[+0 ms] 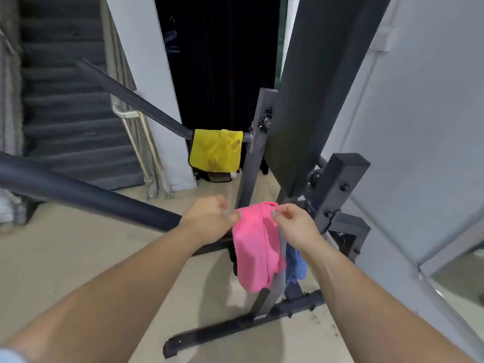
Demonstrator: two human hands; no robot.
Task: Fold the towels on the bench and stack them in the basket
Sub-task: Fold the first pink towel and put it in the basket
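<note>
Both arms reach forward; left hand (209,218) and right hand (296,226) pinch the pink towel's (254,247) top edge, towel hanging lengthwise down

No text, label, brand, number or sign can be read anywhere in this view.

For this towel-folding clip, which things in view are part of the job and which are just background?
Part of the job:
- pink towel, held at its top edge by the left hand and right hand
- yellow towel, draped over a bar
- blue cloth, partly hidden behind the pink one
- bench frame

Background:
- staircase
- handrail
- wall

No basket is in view.
</note>
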